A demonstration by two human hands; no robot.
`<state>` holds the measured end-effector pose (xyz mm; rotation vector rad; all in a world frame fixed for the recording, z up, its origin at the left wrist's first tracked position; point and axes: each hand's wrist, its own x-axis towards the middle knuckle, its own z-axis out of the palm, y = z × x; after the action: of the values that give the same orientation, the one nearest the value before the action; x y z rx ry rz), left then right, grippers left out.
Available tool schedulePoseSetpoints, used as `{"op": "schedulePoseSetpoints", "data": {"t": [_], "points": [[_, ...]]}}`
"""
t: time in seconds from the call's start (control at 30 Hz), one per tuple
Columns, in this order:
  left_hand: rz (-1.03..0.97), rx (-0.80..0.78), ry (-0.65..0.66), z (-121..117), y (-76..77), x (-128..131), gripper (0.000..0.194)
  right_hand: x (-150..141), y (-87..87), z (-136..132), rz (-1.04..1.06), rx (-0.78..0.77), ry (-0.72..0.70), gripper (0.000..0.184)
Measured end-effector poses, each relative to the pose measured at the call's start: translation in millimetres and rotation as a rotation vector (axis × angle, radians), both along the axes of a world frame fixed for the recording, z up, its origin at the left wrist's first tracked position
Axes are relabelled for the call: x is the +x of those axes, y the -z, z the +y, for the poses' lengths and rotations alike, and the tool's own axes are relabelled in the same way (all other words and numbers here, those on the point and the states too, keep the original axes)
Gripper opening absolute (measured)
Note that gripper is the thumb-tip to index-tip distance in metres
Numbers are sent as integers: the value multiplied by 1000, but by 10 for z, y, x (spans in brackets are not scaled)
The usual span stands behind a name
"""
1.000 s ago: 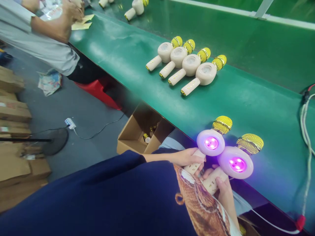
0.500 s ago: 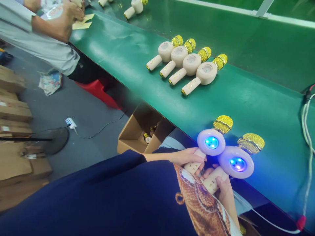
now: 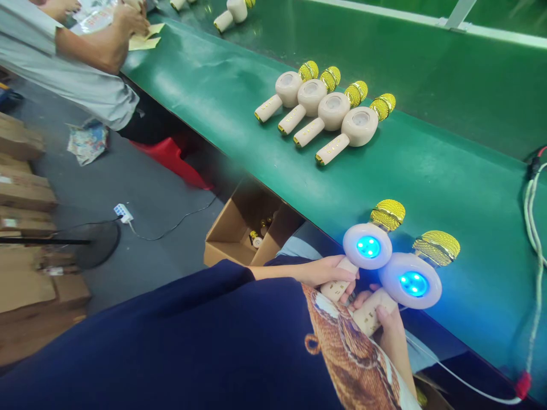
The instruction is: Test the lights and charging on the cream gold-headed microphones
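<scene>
My left hand (image 3: 331,272) is closed round the handle of a cream microphone (image 3: 363,245) with a gold mesh head and a round body lit bright blue. In my right hand (image 3: 388,324) is a second such microphone (image 3: 410,280), gripped by its handle with the thumb near the gold-marked buttons. Its ring also glows blue. The two round bodies touch or overlap at the bench edge. Parts of my fingers are hidden under the handles. Farther up the green bench (image 3: 448,176), several unlit microphones (image 3: 359,126) lie side by side in a row.
An open cardboard box (image 3: 233,225) with microphones in it stands below the bench edge. A white cable (image 3: 532,228) hangs at the right. A co-worker's arm (image 3: 92,48) is at the upper left, near a red stool (image 3: 171,162). Cartons (image 3: 25,199) are stacked on the floor.
The lights in both held microphones have turned from mixed blue and violet to brighter cyan-blue. My hands have hardly moved. The co-worker's hands at the upper left have shifted slightly.
</scene>
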<state>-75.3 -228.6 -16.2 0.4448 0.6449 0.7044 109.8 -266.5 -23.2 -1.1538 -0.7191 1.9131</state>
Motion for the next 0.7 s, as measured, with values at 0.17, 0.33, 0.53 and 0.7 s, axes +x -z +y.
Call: {"op": "schedulePoseSetpoints", "data": {"t": [0.17, 0.33, 0.53, 0.7], "points": [[-1, -22, 0, -4, -35, -14, 35, -33, -30, 26, -18, -23, 18, 39], [-10, -63, 7, 1, -54, -22, 40, -4, -35, 33, -33, -61, 30, 43], [-83, -82, 12, 17, -97, -33, 41, 66, 43, -15, -36, -120, 74, 52], [-24, -132, -24, -6, -95, -13, 50, 25, -32, 0, -4, -160, 96, 35]]}}
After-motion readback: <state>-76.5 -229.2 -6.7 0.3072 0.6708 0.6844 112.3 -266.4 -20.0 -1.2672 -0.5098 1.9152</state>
